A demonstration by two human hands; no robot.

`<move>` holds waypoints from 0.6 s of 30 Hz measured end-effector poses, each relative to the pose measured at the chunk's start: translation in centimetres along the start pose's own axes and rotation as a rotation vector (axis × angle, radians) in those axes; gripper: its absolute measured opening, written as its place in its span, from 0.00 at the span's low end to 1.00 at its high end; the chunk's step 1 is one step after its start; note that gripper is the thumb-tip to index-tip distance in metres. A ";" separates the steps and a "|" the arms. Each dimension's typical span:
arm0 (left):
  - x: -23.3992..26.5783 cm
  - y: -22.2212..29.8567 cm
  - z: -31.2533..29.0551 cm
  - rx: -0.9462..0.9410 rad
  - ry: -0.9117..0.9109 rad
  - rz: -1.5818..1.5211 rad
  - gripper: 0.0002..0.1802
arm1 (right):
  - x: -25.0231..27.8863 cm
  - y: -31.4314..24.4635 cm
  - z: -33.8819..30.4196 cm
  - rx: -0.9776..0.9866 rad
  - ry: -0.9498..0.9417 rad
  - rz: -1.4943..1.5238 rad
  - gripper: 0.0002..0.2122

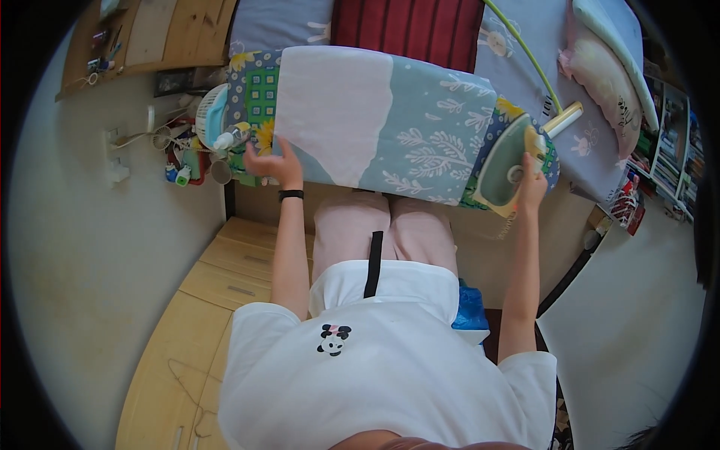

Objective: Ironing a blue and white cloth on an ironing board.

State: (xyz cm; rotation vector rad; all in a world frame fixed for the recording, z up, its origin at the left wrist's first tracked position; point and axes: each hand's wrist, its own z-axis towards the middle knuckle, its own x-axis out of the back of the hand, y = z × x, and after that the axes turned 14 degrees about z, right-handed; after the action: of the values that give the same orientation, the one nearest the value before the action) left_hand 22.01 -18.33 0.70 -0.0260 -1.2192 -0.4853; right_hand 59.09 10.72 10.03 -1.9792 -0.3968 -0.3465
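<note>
A folded cloth, pale white on one side and blue-green with white leaf prints on the other, lies flat across a board with a patterned cover. My right hand is closed round the yellow handle of a grey-green iron at the board's right end, beside the cloth. Whether the iron's base touches the cover cannot be made out. At the cloth's near left corner is my left hand, fingers apart and holding nothing. A small clear bottle stands just beyond its fingertips.
Behind the board is a bed with a dark red striped mat and a pillow. A green hose arches down near the iron. A white fan and small bottles crowd the left end. Wooden drawers stand at lower left.
</note>
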 end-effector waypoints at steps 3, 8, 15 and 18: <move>0.2 -0.4 2.4 0.141 0.271 0.011 0.43 | 1.3 0.6 0.9 -0.023 0.056 0.008 0.19; -0.9 -2.4 5.3 0.204 0.072 -0.191 0.34 | 2.6 2.2 2.3 -0.118 0.056 0.034 0.19; 3.2 1.7 2.5 0.178 -0.153 -0.511 0.31 | 1.5 -0.1 -3.5 0.558 0.183 -0.427 0.26; 4.9 6.0 -2.7 0.003 -0.530 -0.707 0.29 | -3.2 -0.8 -10.8 0.265 -0.263 0.178 0.27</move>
State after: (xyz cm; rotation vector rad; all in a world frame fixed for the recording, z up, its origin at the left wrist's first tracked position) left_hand 27.96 -15.37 5.62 0.3062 -1.7457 -1.1428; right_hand 55.10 0.82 13.85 -1.7859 -0.4067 0.0785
